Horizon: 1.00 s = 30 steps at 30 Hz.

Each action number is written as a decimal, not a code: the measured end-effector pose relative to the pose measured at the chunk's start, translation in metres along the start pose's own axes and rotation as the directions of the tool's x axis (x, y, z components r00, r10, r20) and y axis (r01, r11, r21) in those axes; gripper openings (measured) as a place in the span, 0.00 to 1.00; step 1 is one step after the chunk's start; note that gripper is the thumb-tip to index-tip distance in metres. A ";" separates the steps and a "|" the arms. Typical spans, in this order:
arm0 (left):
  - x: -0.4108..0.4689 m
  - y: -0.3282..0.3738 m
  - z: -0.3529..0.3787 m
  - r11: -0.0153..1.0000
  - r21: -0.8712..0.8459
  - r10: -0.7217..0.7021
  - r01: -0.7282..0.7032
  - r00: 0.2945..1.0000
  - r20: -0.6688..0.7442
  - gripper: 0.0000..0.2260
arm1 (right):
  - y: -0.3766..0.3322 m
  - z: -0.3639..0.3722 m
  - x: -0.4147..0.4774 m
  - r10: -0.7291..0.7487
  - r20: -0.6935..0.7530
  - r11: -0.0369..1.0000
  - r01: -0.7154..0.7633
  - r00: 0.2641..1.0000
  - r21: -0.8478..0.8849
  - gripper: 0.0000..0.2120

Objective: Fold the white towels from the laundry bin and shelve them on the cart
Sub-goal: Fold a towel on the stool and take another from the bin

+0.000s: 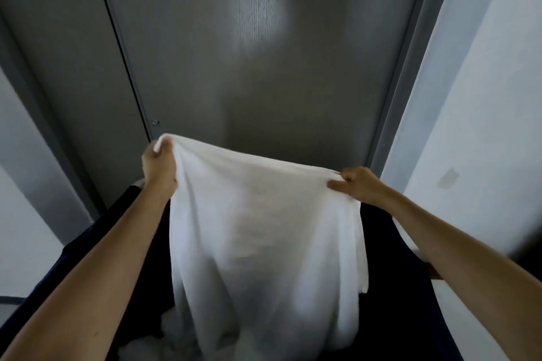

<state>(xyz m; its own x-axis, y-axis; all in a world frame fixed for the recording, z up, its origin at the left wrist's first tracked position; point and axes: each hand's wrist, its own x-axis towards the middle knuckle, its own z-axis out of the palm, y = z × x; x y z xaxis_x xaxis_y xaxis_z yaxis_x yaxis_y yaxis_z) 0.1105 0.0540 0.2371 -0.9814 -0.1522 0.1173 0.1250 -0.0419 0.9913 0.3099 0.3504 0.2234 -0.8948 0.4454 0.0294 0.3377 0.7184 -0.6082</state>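
Both hands up, towel stretched between them.

Left hand (158, 164) pinches one top corner, right hand (356, 184) grips the other, slightly lower, and the white towel (264, 237) hangs slack below both into the dark bin (410, 272). More white cloth (176, 340) shows under the left forearm. Beyond the hands stands a grey door (264, 53).
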 end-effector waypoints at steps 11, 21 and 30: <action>-0.112 0.008 0.071 0.892 0.146 0.096 -0.428 0.495 0.864 0.23 | -0.091 0.019 -0.006 -0.407 0.108 0.913 0.404 0.907 0.054 0.19; -0.120 0.022 0.079 0.979 -0.082 0.199 -0.187 0.782 0.590 0.09 | -0.060 0.023 -0.017 -0.337 -0.106 0.910 0.353 0.935 0.216 0.08; -0.093 0.042 0.081 0.972 -0.177 0.213 -0.157 0.905 0.368 0.09 | -0.050 0.015 -0.011 -0.320 -0.132 0.941 0.331 0.938 0.070 0.14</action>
<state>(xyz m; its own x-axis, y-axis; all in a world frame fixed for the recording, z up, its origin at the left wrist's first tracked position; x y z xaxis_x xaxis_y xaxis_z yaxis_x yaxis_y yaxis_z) 0.1950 0.1466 0.2724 -0.9153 0.2162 0.3398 0.3015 -0.1913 0.9341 0.2987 0.3013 0.2414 -0.9092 0.2585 0.3263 0.0016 0.7861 -0.6182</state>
